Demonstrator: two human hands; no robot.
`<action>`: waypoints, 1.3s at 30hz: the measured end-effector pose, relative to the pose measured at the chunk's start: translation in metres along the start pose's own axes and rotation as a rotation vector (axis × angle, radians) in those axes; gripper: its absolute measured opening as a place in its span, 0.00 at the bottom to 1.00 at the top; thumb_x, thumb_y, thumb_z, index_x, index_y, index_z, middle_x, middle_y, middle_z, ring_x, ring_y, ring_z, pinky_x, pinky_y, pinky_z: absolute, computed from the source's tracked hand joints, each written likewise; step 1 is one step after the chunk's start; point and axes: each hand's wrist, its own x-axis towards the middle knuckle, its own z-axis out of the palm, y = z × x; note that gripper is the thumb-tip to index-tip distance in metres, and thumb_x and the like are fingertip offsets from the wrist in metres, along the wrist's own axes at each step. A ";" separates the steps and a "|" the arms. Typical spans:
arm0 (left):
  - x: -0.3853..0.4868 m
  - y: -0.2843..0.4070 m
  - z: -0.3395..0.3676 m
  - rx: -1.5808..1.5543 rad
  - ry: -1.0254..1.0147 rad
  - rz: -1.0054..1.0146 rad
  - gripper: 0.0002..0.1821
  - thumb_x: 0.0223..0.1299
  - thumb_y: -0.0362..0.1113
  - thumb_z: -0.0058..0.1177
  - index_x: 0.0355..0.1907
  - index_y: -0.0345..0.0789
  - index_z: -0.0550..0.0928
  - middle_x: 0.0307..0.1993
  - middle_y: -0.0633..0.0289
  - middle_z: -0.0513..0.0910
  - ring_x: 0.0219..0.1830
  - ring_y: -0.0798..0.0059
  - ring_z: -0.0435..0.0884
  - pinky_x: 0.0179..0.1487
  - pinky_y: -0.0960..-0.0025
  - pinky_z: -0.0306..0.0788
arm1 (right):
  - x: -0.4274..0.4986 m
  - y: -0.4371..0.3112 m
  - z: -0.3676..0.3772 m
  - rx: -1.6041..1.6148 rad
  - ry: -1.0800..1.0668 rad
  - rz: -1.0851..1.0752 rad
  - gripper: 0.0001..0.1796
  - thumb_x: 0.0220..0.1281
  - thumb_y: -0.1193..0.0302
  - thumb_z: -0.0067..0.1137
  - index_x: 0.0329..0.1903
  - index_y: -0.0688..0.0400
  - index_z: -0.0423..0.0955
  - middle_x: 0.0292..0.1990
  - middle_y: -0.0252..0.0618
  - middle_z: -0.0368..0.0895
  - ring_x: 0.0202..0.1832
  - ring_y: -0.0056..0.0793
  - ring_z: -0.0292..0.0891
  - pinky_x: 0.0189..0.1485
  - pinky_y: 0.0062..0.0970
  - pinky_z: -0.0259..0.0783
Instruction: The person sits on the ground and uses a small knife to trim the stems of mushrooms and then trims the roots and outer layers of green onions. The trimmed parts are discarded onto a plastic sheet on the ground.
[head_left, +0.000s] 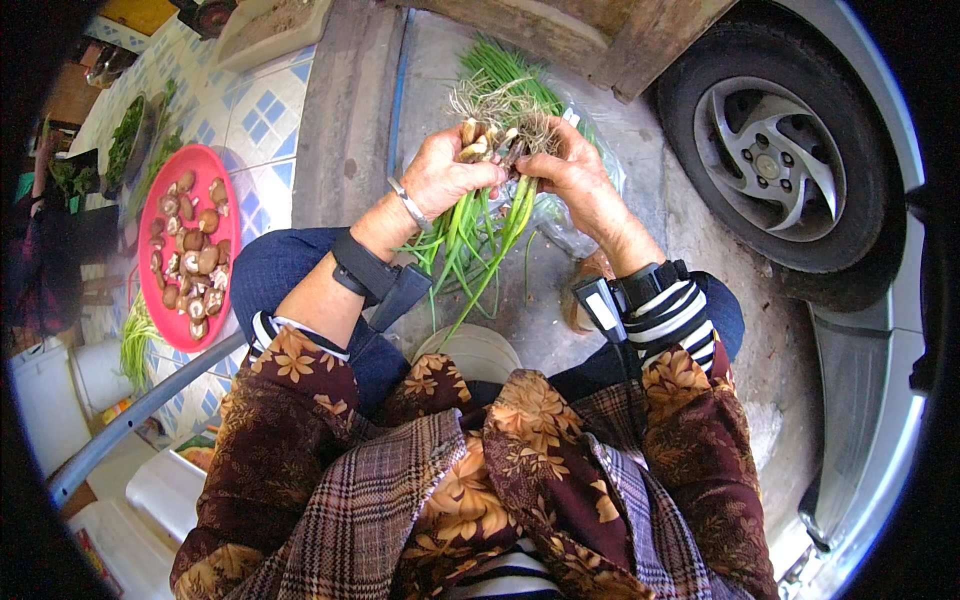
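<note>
My left hand (444, 174) grips part of a bunch of green onions (465, 229) near the pale bulbs, with its thumb pointing inward. Facing it, my right hand (574, 174) pinches more stalks just below their brown, stringy roots. The green leaves hang down between both hands towards me, over the concrete floor. Beyond the hands, a larger pile of long green stalks (502, 71) lies on the floor, partly on a clear plastic bag (611, 161). The roots of the held bunch cover part of that pile.
A pink tray (154, 315) of brown mushrooms (193, 240) stands on the tiled floor at left, with leafy greens beside it. A metal bar (142, 409) runs at lower left. At right is a car wheel (769, 165). A pale round bucket (480, 349) sits between my knees.
</note>
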 end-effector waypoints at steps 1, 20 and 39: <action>0.000 0.002 0.000 -0.028 -0.010 -0.012 0.12 0.46 0.30 0.57 0.35 0.31 0.74 0.29 0.66 0.77 0.28 0.80 0.76 0.33 0.75 0.71 | 0.000 0.000 0.001 -0.012 0.002 0.006 0.24 0.51 0.72 0.58 0.53 0.59 0.65 0.39 0.33 0.75 0.37 0.19 0.71 0.37 0.19 0.69; -0.006 0.014 -0.009 0.125 -0.030 -0.021 0.11 0.46 0.29 0.57 0.34 0.31 0.75 0.26 0.66 0.77 0.25 0.81 0.75 0.31 0.77 0.71 | -0.001 -0.008 -0.006 0.143 -0.132 0.077 0.10 0.59 0.67 0.51 0.38 0.61 0.73 0.28 0.33 0.76 0.25 0.17 0.68 0.29 0.17 0.69; -0.002 -0.003 -0.003 0.446 -0.029 0.012 0.19 0.48 0.33 0.60 0.45 0.34 0.75 0.37 0.68 0.79 0.39 0.83 0.73 0.47 0.76 0.68 | -0.006 -0.012 -0.009 0.270 -0.140 0.087 0.11 0.63 0.67 0.47 0.39 0.64 0.69 0.27 0.35 0.74 0.25 0.21 0.69 0.28 0.21 0.68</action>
